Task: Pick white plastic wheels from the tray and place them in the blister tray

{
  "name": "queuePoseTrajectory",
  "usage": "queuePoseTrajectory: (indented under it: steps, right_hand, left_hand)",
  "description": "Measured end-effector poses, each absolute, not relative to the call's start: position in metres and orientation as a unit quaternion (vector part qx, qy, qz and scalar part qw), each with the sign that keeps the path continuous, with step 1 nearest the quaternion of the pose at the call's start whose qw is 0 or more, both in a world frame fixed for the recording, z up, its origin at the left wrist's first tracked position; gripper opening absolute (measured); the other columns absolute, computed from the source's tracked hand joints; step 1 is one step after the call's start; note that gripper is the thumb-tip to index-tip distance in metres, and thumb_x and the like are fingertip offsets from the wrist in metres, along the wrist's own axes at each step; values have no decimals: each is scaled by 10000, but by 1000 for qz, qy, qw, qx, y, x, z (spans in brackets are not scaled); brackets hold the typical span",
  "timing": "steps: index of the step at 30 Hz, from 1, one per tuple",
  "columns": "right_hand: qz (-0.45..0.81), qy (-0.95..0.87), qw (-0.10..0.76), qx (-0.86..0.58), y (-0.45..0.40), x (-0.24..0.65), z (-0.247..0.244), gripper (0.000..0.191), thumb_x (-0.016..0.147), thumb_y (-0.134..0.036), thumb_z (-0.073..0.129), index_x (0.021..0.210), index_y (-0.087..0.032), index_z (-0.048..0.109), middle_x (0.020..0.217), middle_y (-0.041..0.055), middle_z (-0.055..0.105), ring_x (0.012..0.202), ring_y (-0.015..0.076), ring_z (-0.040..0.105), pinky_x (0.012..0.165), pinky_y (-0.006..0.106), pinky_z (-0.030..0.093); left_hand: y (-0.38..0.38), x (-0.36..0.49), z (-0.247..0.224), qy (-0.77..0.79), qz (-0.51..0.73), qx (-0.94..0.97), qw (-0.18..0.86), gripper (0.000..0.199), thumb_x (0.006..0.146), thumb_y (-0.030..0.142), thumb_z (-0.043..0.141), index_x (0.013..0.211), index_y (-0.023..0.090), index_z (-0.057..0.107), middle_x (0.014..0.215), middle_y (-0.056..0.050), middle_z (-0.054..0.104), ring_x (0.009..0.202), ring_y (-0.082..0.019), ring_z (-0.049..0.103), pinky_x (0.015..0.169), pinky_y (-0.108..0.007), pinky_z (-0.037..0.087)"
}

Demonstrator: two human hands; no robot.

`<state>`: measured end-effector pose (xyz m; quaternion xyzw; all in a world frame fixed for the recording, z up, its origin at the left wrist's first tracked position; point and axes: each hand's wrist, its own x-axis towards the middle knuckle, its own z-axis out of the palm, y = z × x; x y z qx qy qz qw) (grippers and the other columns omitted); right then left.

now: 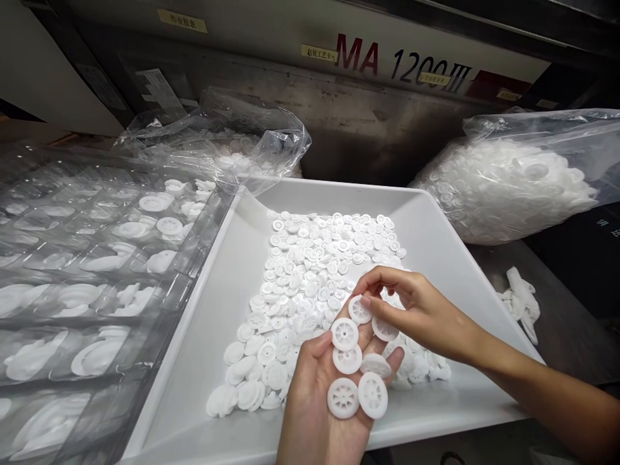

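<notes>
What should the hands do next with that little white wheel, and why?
Probably the right hand should lay the white plastic wheel at its fingertips onto the open left hand, because that palm already holds several matching wheels.

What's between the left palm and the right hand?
In the head view, white plastic spoked wheels lie on the left hand, and another wheel sits against the fingers of the right hand.
</notes>
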<state>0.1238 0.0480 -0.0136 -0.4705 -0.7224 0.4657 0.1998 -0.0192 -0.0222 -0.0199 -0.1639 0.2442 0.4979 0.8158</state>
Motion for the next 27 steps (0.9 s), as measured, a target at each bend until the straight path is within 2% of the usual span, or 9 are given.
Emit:
queuePoseTrajectory:
  steps: [5, 11, 15, 19, 24, 27]
  right_hand:
    - [467, -715, 221, -470, 48, 124, -15, 138, 914, -280, 522, 1001, -200, 595, 932, -6, 594, 882, 88, 545, 766, 218, 440]
    - [480, -709, 215, -470, 49, 127, -16, 175, 931, -350, 509, 1039, -231, 578, 1012, -11, 587, 950, 96, 549, 796, 235, 454]
    - [497, -706, 198, -464, 52, 134, -16, 227, 933, -391, 505, 1114, -258, 537, 1049, 6, 575, 983, 127, 550, 811, 282, 459]
    - [530, -705, 183, -434, 55, 142, -12, 266, 944, -342, 487, 1193, -257, 454, 1052, 27, 561, 981, 134, 546, 812, 283, 487]
    - [553, -717, 138, -402, 54, 147, -4, 446, 884, -284, 581, 1283, -286, 384, 1230, 44, 475, 1124, 151, 489, 934, 298, 475]
    - [575, -714, 110, -385, 54, 146, -4, 495, 867, -297, 603, 1298, -264, 361, 1178, 56, 500, 1103, 151, 498, 921, 299, 480]
  left_hand:
    - [-21, -20, -14, 268, 492, -163, 812, 576, 950, 241, 270, 1501, 135, 138, 1285, -104, 560, 1160, -209, 555, 1066, -419, 389]
    - [-18, -21, -6, 278, 491, -180, 805, 557, 956, 219, 217, 1502, 146, 138, 1156, -63, 643, 1092, -172, 599, 1103, -433, 331]
    - [-18, -22, -7, 290, 490, -188, 800, 577, 946, 263, 281, 1500, 172, 149, 1236, -68, 599, 1135, -192, 571, 1078, -411, 373]
    - [-22, -20, -14, 271, 508, -164, 801, 587, 937, 293, 337, 1491, 189, 173, 1313, -82, 542, 1197, -213, 524, 1083, -416, 369]
    - [-29, -16, -25, 245, 546, -92, 796, 649, 912, 262, 405, 1495, 164, 137, 1398, -127, 449, 1269, -236, 455, 1108, -417, 342]
    - [-30, -15, -29, 241, 549, -90, 795, 653, 927, 235, 393, 1500, 145, 93, 1398, -168, 436, 1246, -244, 479, 1094, -405, 366]
